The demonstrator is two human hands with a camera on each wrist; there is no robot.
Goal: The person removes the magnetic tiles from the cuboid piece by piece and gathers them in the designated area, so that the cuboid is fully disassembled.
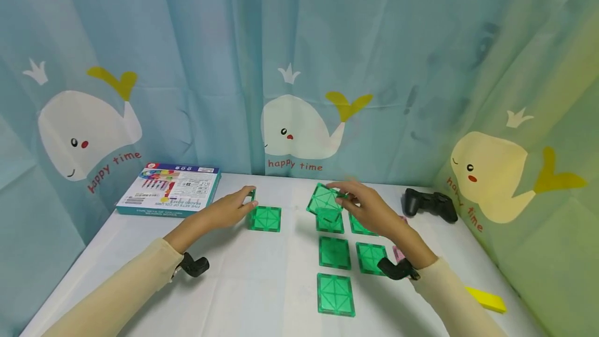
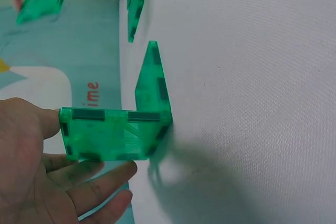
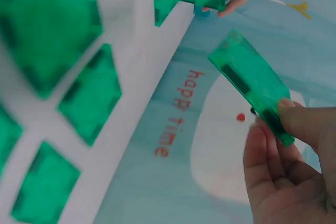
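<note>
My left hand [image 1: 231, 209] pinches a green translucent square tile [image 2: 105, 135] by its edge. That tile stands upright on the table, meeting one side of a flat green tile [image 1: 265, 219] at an angle. My right hand [image 1: 372, 209] pinches a second green tile [image 1: 324, 200] between thumb and fingers, lifted and tilted above the table. Below and around it several more green tiles lie flat, among them a middle tile [image 1: 334, 253] and a front tile [image 1: 335, 294]. In the right wrist view the lifted tile [image 3: 252, 85] is seen nearly edge-on.
A boxed bead set [image 1: 168, 190] lies at the back left. A black game controller [image 1: 429, 204] sits at the back right, and a yellow block [image 1: 486, 299] near the right edge. Pink pieces [image 1: 398, 254] show partly behind the right forearm. A whale-print curtain [image 1: 299, 66] surrounds the white table.
</note>
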